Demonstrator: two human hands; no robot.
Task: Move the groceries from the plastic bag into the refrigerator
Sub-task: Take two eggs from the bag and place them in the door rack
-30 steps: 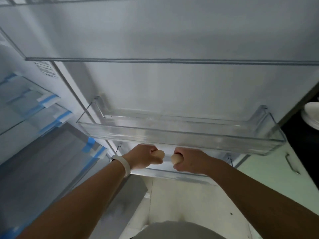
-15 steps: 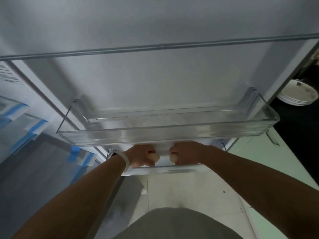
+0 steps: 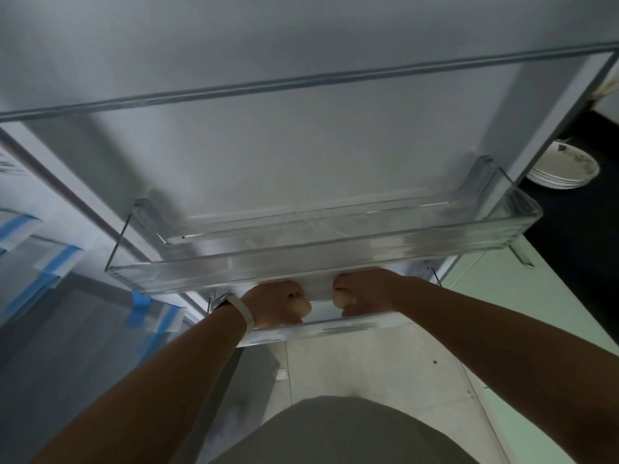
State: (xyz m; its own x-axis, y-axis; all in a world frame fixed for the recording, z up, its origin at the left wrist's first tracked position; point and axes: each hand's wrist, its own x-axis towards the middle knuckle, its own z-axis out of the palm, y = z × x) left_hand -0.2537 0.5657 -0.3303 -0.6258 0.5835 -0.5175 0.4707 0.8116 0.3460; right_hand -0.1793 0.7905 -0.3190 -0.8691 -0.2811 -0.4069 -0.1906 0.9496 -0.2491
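Presently my left hand [image 3: 278, 304] and right hand [image 3: 366, 293], each clasping one of the eggs [image 3: 341, 300], sit side by side inside the lower door bin [image 3: 335, 329], whose length runs crosswise beneath them.

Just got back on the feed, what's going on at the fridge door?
A person has both hands in the lower door bin of the open refrigerator door, just under the upper clear bin. The left hand grips a pale egg and the right hand grips a second egg, close together. Neither is released yet; whether they touch the bin floor is not visible. A stack of plates sits off to the right.
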